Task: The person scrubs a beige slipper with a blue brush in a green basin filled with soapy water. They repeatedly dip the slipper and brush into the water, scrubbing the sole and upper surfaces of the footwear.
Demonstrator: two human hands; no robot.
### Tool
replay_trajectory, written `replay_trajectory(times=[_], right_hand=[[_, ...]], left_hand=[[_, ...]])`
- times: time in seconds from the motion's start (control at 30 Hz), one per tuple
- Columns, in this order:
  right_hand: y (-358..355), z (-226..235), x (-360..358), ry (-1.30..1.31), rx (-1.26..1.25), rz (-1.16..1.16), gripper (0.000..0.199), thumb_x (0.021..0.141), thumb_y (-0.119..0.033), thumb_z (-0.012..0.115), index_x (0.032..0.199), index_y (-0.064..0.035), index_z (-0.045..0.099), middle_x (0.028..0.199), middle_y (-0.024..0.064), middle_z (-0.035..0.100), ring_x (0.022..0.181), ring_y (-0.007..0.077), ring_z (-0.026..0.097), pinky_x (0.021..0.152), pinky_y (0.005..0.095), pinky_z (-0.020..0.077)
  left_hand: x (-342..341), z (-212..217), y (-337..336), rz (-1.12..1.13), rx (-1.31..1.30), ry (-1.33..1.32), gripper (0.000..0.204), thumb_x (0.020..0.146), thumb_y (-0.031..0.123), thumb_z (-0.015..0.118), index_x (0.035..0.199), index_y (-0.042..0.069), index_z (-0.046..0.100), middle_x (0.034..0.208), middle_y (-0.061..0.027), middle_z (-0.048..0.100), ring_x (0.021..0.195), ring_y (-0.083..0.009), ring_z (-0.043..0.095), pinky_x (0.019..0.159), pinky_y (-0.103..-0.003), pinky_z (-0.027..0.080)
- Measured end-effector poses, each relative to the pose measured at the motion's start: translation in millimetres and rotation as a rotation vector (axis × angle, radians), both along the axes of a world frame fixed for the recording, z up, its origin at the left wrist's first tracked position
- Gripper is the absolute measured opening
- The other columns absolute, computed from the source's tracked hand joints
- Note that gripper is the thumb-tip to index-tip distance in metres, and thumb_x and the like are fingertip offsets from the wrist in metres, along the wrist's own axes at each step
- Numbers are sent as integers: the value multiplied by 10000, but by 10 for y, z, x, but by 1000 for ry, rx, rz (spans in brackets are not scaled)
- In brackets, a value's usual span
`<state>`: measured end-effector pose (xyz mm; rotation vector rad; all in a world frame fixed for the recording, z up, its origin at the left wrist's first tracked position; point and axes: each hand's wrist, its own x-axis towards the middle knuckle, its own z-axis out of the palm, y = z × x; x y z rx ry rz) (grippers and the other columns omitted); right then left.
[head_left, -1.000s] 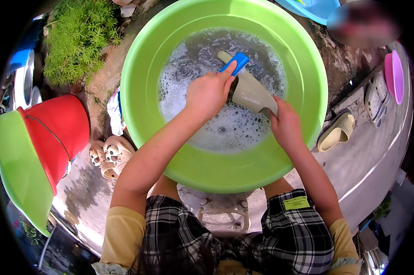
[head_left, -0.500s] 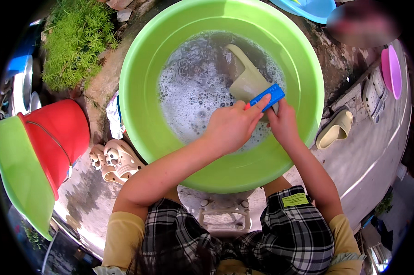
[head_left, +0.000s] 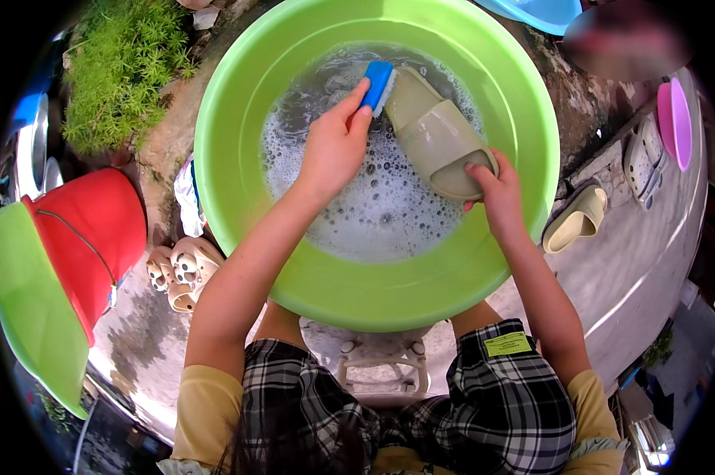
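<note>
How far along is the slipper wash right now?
Done: one matching beige slipper lies outside the green basin on the concrete; whether it is washed I cannot tell. In hand: left hand pushes the blue brush against the slipper that the right hand holds over suds. Left: pale clogs wait beside the basin.

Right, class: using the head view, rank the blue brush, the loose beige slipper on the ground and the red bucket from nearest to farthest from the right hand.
1. Loose beige slipper, on the ground right of the right hand.
2. Blue brush, in the left hand, upper left.
3. Red bucket, far left.
</note>
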<state>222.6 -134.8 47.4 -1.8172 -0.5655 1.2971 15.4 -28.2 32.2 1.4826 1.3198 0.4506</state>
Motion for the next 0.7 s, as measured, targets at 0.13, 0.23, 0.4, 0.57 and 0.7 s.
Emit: replay_trajectory(times=[0.13, 0.23, 0.4, 0.57, 0.7], right_hand=[[12, -3, 4, 10, 16, -16, 343, 801, -103, 566, 1090, 68, 495, 856, 137, 602, 580, 179, 591, 391, 283, 463], [-1, -22, 59, 191, -2, -90, 280, 810, -105, 569, 1030, 58, 512, 821, 118, 605, 567, 165, 578, 396, 267, 457], [-22, -52, 228, 418, -99, -214, 208, 827, -110, 567, 964, 40, 521, 775, 88, 597, 537, 135, 550, 405, 229, 445], [7, -102, 280, 519, -116, -284, 214, 841, -91, 546, 1023, 15, 505, 793, 82, 598, 530, 126, 543, 404, 217, 440], [-4, -154, 333, 609, -134, -338, 252, 847, -69, 528, 1089, -15, 482, 839, 83, 600, 542, 125, 547, 401, 209, 434]], left_hand=[[279, 259, -473, -279, 307, -75, 406, 906, 135, 495, 1311, 161, 474, 681, -107, 530, 558, -213, 479, 549, -308, 410], [285, 30, -495, -293, 435, 157, 406, 896, 148, 513, 1300, 182, 484, 682, -123, 539, 595, -279, 533, 558, -378, 428], [-80, -349, 118, 14, 450, 373, 395, 895, 164, 503, 1290, 157, 488, 746, -156, 587, 632, -315, 564, 585, -411, 446], [-144, -618, 149, 153, 24, 316, 392, 893, 157, 469, 1276, 77, 491, 759, -184, 608, 660, -345, 581, 630, -416, 456], [119, -233, -192, 79, -17, -199, 397, 904, 154, 478, 1298, 98, 480, 688, -87, 568, 604, -169, 536, 587, -302, 438]])
